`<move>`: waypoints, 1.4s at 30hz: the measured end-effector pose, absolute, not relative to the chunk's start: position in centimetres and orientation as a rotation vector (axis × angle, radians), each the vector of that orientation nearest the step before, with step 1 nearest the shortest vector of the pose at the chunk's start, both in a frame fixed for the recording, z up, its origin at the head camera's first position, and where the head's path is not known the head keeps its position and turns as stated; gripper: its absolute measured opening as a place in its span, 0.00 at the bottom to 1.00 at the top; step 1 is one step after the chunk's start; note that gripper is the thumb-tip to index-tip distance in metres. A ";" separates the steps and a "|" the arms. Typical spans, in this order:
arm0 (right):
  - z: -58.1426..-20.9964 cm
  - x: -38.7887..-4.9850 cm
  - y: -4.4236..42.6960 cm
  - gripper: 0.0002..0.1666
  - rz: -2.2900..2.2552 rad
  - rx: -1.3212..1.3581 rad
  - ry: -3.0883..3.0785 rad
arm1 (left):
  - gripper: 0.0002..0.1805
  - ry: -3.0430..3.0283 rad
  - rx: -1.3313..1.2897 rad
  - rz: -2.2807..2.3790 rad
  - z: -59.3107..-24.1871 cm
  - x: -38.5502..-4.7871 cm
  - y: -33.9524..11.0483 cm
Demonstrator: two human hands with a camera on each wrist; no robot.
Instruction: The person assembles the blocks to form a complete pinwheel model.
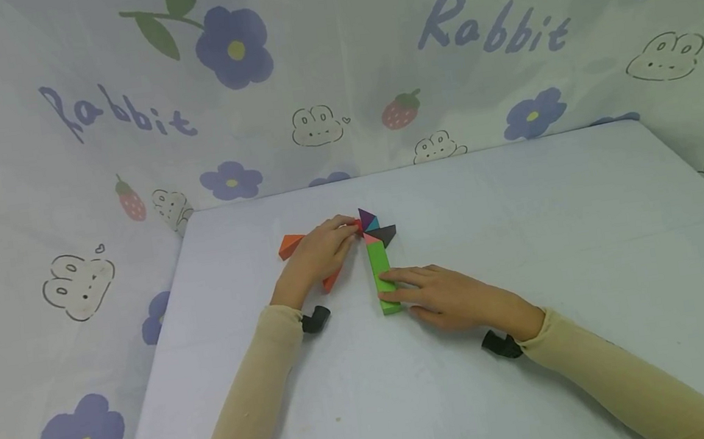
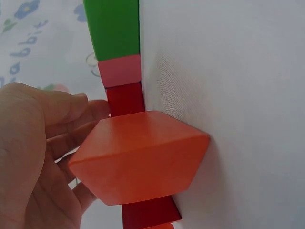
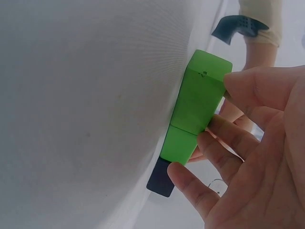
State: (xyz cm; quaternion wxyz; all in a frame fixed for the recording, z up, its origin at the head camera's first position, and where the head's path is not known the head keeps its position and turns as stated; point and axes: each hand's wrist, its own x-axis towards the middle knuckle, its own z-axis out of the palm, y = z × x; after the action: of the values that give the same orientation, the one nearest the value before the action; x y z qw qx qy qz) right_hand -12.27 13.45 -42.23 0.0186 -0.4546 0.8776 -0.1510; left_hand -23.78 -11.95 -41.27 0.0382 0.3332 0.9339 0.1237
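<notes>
In the head view, small coloured wooden blocks lie joined mid-table. My right hand lays its outstretched fingers over a row of green blocks; its thumb is at their right side. My left hand reaches with its fingertips to a red block at the centre. Around that centre sit a purple triangle, a blue piece, a dark block and a pink piece. Partly under the left hand are an orange block and a red-orange block.
The white table meets a cloth backdrop printed with flowers and rabbits at its back and sides. A black wrist-worn piece sits at the left wrist, and another black piece at the right.
</notes>
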 end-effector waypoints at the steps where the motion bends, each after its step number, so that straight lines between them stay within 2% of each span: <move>1: -42.2 -12.3 13.4 0.31 -0.467 -1.413 2.724 | 0.20 2.865 1.031 0.384 -41.3 -23.8 -12.0; 11: -42.4 -12.4 13.3 0.31 -0.460 -1.421 2.719 | 0.20 2.857 1.034 0.406 -41.5 -23.9 -12.2; 21: -42.2 -12.4 13.0 0.32 -0.467 -1.388 2.709 | 0.21 2.899 0.874 0.514 -39.2 -24.3 -15.0; 33: -42.1 -12.5 13.3 0.31 -0.469 -1.395 2.720 | 0.21 2.934 0.672 0.520 -38.3 -24.7 -19.4; 38: -42.1 -12.4 13.4 0.31 -0.485 -1.395 2.714 | 0.21 2.881 0.530 0.468 -38.6 -25.0 -20.0; 42: -42.1 -12.4 13.4 0.31 -0.485 -1.393 2.716 | 0.20 2.860 0.543 0.483 -39.5 -25.4 -20.3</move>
State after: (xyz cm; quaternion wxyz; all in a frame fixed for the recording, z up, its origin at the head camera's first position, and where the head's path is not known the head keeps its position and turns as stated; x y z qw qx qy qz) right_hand -12.39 13.40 -42.06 0.0255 -0.4506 0.8784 -0.1570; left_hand -25.35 -20.34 -39.51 0.0952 0.1831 0.9648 0.1629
